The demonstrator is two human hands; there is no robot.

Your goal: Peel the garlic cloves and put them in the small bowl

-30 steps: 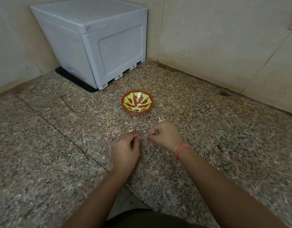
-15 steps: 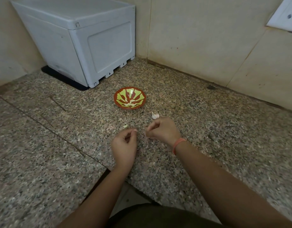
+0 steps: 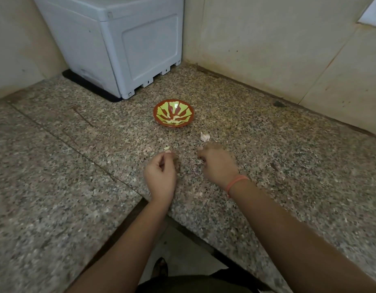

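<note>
A small red bowl (image 3: 161, 120) with a green-yellow pattern stands on the speckled granite counter (image 3: 288, 166) and holds pale peeled garlic pieces (image 3: 172, 121). An unpeeled garlic piece (image 3: 205, 136) lies to the bowl's near right, just beyond my right hand (image 3: 218, 166). That hand is blurred with curled fingers, and what it holds is not visible. My left hand (image 3: 161, 175) pinches a small pale garlic clove (image 3: 167, 151) at its fingertips. A tiny pale bit (image 3: 166, 147) lies just beyond it. Purplish peel scraps (image 3: 194, 169) lie between my hands.
A grey plastic box (image 3: 119, 43) on a black mat stands at the back left against the wall. Tiled walls meet in the corner behind the bowl. The counter's front edge (image 3: 153, 199) makes an inside corner below my left wrist, with floor beneath.
My hands were joined around the clove; they have now drawn apart, the right moving right and blurring. The camera has tilted, so the bowl and box sit higher and closer.
</note>
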